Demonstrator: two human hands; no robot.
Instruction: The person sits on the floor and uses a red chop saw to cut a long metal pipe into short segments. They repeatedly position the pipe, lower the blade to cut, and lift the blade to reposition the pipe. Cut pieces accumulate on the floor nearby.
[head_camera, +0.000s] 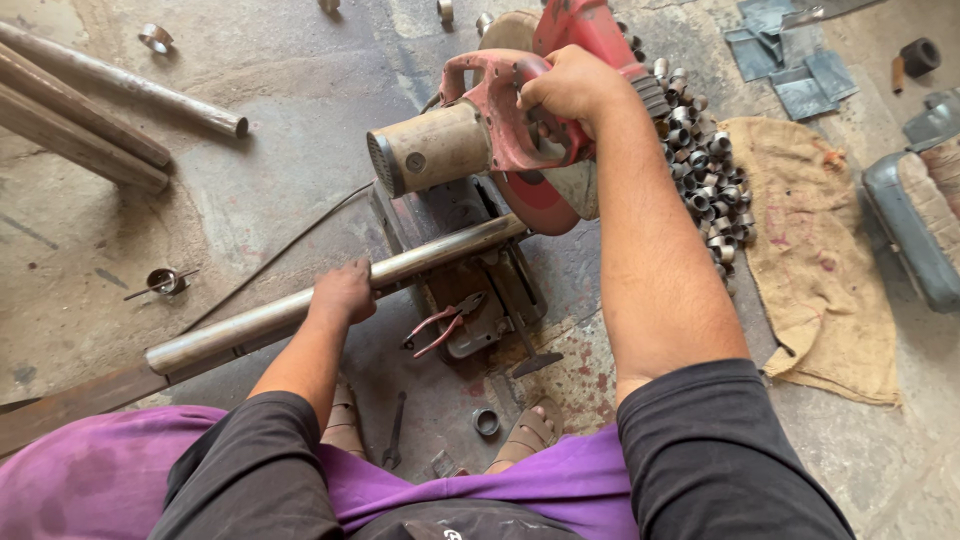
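Head view, floor level: left hand (343, 293) clamped over long steel pipe (330, 298), pinning it across saw base; right hand (572, 88) wrapped around red chop saw (500, 130) handle; cut rings (705, 165) heaped beside sack (815, 250).

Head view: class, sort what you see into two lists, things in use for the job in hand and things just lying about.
In use:
right hand on chop saw
left hand on steel pipe

Lying about:
pliers
heap of cut rings
sackcloth
spare pipes
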